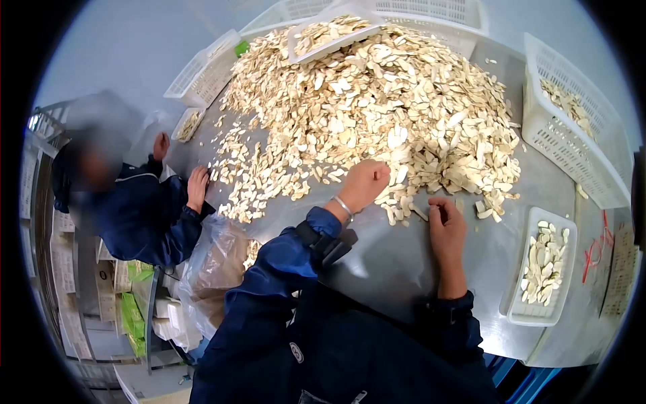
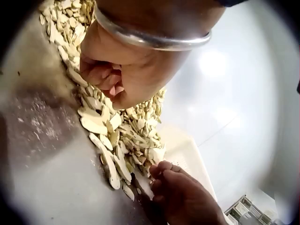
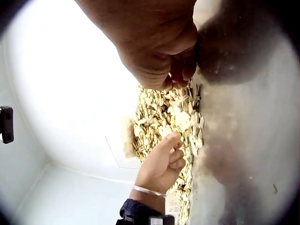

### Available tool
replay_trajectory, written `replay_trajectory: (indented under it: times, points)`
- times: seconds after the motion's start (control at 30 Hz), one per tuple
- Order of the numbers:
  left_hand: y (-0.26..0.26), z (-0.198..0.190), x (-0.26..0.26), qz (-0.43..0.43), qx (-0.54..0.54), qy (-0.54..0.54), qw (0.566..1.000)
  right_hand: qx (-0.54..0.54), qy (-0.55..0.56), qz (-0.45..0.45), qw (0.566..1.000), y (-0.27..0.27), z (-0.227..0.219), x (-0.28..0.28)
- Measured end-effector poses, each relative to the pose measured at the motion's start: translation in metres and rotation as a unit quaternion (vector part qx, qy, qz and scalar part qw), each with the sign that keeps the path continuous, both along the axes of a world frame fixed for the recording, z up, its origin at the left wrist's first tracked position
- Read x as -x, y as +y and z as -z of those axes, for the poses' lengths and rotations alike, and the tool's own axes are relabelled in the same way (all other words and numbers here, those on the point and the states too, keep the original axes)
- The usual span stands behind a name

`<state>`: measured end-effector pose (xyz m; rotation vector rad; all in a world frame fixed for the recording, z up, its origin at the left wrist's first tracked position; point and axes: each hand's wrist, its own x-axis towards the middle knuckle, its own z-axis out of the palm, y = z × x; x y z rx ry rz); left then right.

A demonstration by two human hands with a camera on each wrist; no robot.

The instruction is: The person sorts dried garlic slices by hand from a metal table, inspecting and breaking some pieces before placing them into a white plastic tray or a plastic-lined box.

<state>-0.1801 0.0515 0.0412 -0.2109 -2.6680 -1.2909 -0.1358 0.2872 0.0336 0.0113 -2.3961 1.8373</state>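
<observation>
A large heap of pale dried slices (image 1: 377, 101) covers the metal table. My left hand (image 1: 365, 183), with a silver bangle at its wrist, hangs over the near edge of the heap. Its fingers are curled in toward the palm in the left wrist view, and no slice shows in them. To its right, my right hand (image 1: 447, 232) is low at the heap's front edge, beside a few loose slices (image 1: 404, 202). Its fingers (image 3: 183, 70) are curled as well, with no slice showing between them.
At the right lies a white tray (image 1: 518, 310) of slices, with a tall white basket (image 1: 572, 155) behind it. Another tray (image 1: 330, 50) sits on the heap. A second person's hand (image 1: 197, 188) touches the table at left, near a plastic bag (image 1: 215, 262). Red string (image 1: 595, 252) lies at far right.
</observation>
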Motion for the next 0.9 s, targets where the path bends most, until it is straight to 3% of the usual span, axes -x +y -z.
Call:
replay_trajectory:
  times: [0.2,0.23,0.33,0.37,0.43,0.5,0.6,0.73,0.87,0.9]
  points:
    - [0.031,0.003,0.02,-0.043,0.117,0.056,0.991,0.05,-0.015,-0.005,0.999,0.005,0.008,0.004]
    - [0.034,0.008,0.022,-0.051,0.138,0.108,0.983,0.052,-0.014,-0.006,0.999,0.005,0.009,0.005]
    - [0.034,0.006,0.021,-0.021,0.166,0.051,0.984,0.054,-0.019,-0.009,0.998,0.005,0.007,0.004]
    - [0.03,0.007,0.021,0.009,0.143,0.084,0.986,0.051,-0.024,-0.01,0.998,0.005,0.005,0.004]
    - [0.024,0.003,0.017,-0.004,-0.075,-0.11,0.991,0.072,-0.026,-0.013,0.997,0.007,0.006,0.005]
    - [0.021,-0.015,0.002,-0.007,-0.289,-0.271,0.918,0.122,-0.02,-0.021,0.992,0.003,0.011,0.005]
    - [0.016,-0.009,-0.009,0.032,-0.416,-0.306,0.856,0.143,-0.043,-0.062,0.987,0.001,0.007,0.003]
    - [0.03,-0.013,-0.024,0.03,-0.412,-0.332,0.848,0.129,-0.061,-0.087,0.986,-0.001,-0.001,-0.001]
    - [0.048,-0.031,-0.036,0.01,-0.324,-0.335,0.885,0.103,-0.055,-0.118,0.986,0.0,-0.002,-0.003]
    - [0.047,-0.026,-0.036,0.026,-0.339,-0.339,0.877,0.102,-0.058,-0.13,0.985,0.0,-0.001,-0.003]
